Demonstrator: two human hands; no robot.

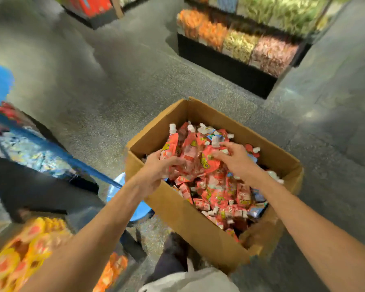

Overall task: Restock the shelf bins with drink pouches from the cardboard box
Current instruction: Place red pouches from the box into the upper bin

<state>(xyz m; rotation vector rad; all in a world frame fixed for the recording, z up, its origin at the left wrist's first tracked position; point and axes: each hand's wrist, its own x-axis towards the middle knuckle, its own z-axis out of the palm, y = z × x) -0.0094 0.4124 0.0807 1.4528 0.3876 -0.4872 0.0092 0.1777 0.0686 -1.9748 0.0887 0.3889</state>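
pouches gripped between left hand and right hand.

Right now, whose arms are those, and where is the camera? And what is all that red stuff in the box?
Those are a person's own bare arms; there is no machine here. The camera sits on the person's head and looks down, so you see roughly what they see. In front of them is a cardboard box full of drink pouches, red with little white caps. The left hand and the right hand both curl round a bunch of pouches at the top of the pile. Farther back, shelf bins hold other colourful packets, too blurry to name.
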